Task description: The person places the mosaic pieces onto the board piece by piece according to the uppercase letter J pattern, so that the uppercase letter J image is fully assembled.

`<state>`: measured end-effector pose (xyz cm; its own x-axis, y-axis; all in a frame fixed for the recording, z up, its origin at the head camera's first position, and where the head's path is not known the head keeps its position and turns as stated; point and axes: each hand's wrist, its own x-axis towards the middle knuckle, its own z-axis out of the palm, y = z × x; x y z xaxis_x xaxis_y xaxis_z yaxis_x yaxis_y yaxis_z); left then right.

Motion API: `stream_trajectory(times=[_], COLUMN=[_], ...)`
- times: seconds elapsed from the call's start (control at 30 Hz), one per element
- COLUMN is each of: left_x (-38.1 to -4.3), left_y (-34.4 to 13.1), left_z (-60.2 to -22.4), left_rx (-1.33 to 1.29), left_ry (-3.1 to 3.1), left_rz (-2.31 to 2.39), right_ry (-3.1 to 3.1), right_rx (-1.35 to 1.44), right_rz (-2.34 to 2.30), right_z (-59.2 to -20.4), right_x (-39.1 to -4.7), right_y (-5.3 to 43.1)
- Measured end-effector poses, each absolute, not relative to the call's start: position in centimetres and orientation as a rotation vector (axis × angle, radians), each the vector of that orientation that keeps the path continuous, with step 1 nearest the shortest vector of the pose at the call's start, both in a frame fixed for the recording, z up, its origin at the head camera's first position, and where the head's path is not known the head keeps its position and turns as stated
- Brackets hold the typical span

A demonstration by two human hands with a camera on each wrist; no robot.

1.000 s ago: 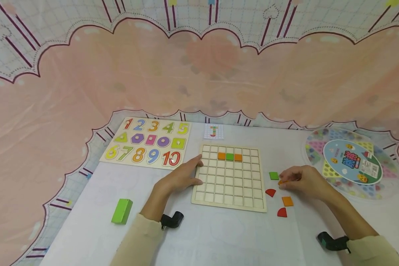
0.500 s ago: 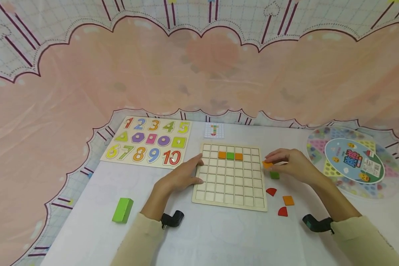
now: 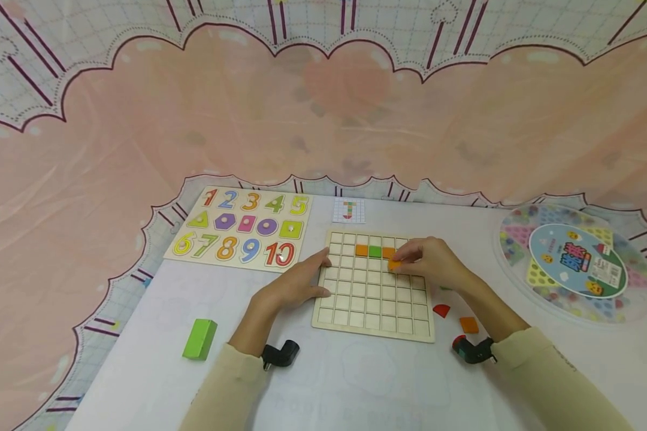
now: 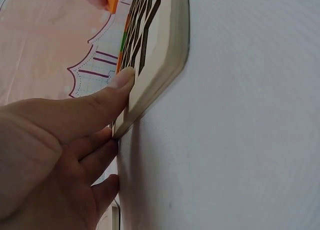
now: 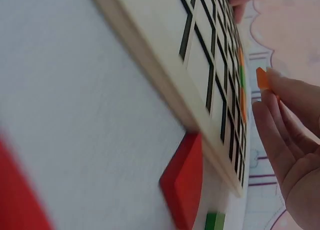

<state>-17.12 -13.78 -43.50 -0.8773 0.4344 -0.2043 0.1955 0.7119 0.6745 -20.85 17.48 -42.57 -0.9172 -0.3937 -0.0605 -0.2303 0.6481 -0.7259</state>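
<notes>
A wooden grid board (image 3: 350, 311) lies mid-table, with two orange squares and a green square (image 3: 374, 251) in a row near its far side. My left hand (image 3: 291, 284) rests on the board's left edge, its thumb and fingers spread along it. In the left wrist view, the thumb (image 4: 107, 97) presses on the rim. My right hand (image 3: 434, 260) pinches an orange square tile (image 3: 393, 264) between thumb and fingertips, over the board just nearer than the row's right end. In the right wrist view that tile (image 5: 261, 79) is held above the board surface.
Right of the board lie a red quarter-circle (image 3: 441, 310), an orange square (image 3: 469, 325) and a partly hidden green tile (image 3: 446, 288). A pattern card (image 3: 348, 211) sits behind the board. Around are a number puzzle (image 3: 237, 230), a green block (image 3: 199, 339) and a round clear package (image 3: 577, 260).
My right hand has carried the orange square from the loose tiles on the right, leftward to above the board. The left hand has stayed at the board's edge.
</notes>
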Motion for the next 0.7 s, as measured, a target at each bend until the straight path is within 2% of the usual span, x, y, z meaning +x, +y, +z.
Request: stream_trajectory(times=[0.7], left_x=[-17.3], left_y=[-13.9], left_z=[-43.7], left_rx=[0.511], left_ry=[2.552], left_rz=[0.982], right_ry=[2.68], right_rx=[-0.481], right_rz=[-1.106], right_z=[-44.1], right_x=[-21.6], right_y=[13.4])
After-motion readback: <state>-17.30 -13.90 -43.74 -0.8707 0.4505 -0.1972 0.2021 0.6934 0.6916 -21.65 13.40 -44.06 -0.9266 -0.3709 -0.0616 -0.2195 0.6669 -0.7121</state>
